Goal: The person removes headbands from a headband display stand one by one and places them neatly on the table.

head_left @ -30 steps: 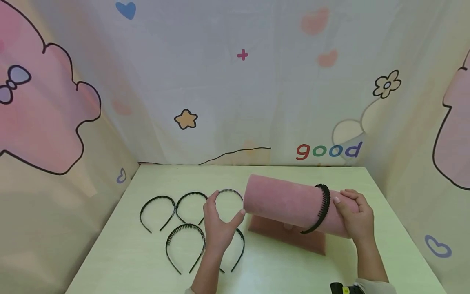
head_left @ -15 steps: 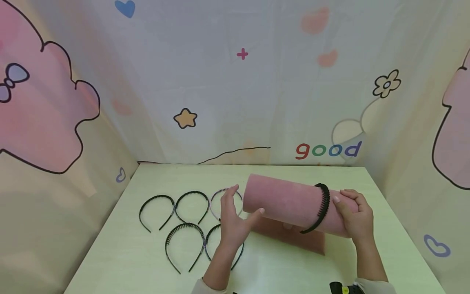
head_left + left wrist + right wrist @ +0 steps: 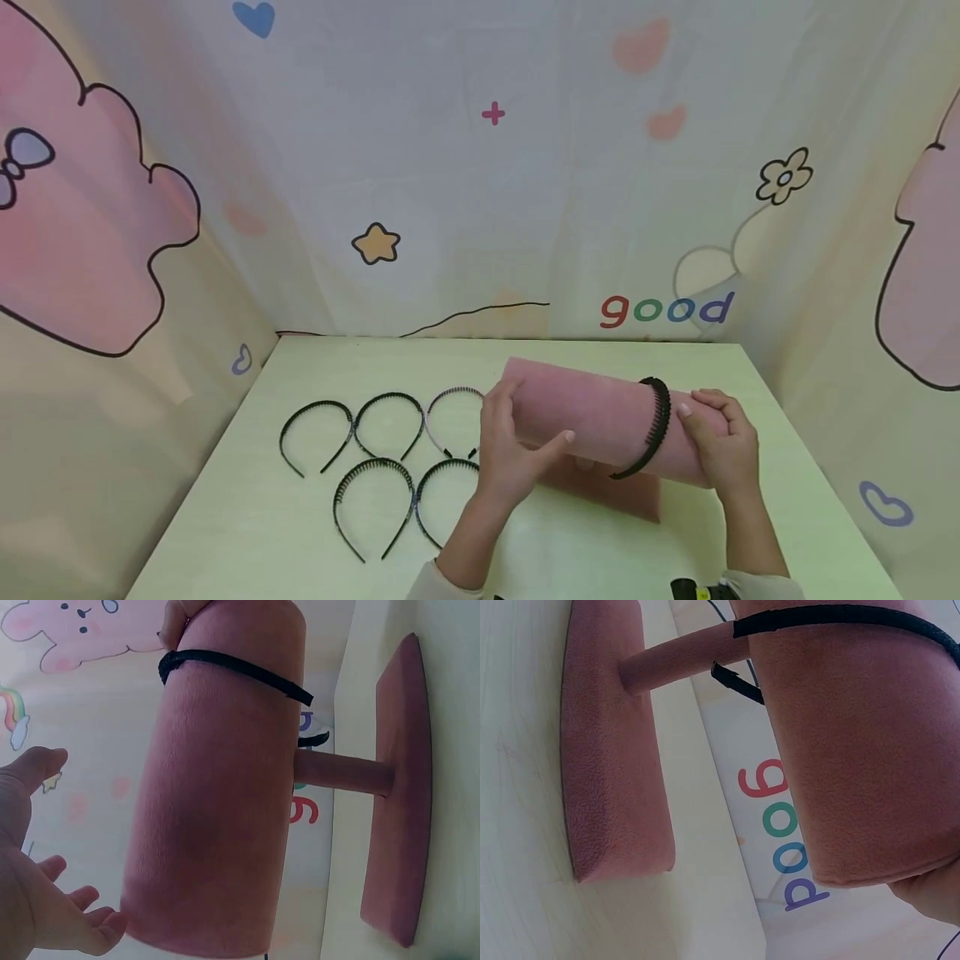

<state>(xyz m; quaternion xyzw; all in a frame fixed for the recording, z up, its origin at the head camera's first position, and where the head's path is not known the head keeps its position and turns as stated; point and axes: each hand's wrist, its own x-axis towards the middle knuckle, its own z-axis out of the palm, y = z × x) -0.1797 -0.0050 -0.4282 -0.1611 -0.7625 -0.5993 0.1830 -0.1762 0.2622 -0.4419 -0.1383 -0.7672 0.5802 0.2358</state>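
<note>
A pink velvety headband stand [image 3: 581,408] has a thick roll on a short post above a flat pink base [image 3: 622,493]. One black toothed headband [image 3: 661,417] sits round the roll, towards its right end; its two tips hang apart in the left wrist view. My right hand [image 3: 726,442] grips the roll's right end, thumb in front. At the left end is my left hand [image 3: 513,462], fingers spread and thumb apart; the left wrist view shows its fingertips [image 3: 112,930] close to the roll's edge, and I cannot tell whether they touch.
Several dark headbands lie on the pale table left of the stand: one at far left [image 3: 318,406], one beside it [image 3: 390,396], a thinner one [image 3: 453,392] partly behind my left hand, and two in front [image 3: 375,462] [image 3: 450,463]. A printed cloth [image 3: 465,183] hangs behind the table.
My left hand has moved right, from over the headbands to the roll's left end. My right hand keeps its grip, and the stand stays in place.
</note>
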